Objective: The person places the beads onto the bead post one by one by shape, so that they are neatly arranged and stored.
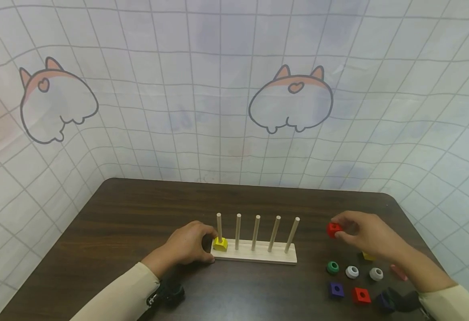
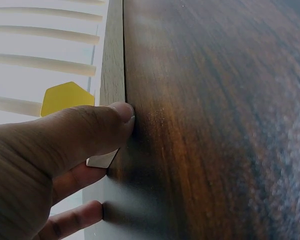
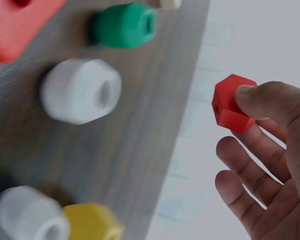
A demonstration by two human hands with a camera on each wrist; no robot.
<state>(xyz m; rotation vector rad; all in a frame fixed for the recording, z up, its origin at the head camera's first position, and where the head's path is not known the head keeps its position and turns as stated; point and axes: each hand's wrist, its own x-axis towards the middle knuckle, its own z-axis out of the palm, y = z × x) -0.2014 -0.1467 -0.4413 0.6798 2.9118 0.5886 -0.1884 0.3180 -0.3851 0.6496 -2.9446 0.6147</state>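
Note:
A wooden peg board point(image 1: 254, 256) with several upright pegs stands on the table. On its leftmost peg sits a yellow bead point(image 1: 220, 244) with flat faces. My left hand point(image 1: 190, 243) grips the board's left end, the thumb point(image 2: 107, 117) pressed against the front edge of the base. Off to the right of the board, my right hand point(image 1: 372, 232) pinches a red faceted bead point(image 3: 232, 102) between thumb and fingers. The right wrist view shows this bead held up off the table, its other fingers loosely bent.
Below the right hand lie a green bead point(image 1: 332, 267), two white beads point(image 1: 352, 272), a purple block point(image 1: 336, 290) and a red block point(image 1: 361, 296). A yellow piece point(image 1: 368, 256) is partly hidden by the right hand. Behind the table hangs a white checked cloth point(image 1: 202, 111).

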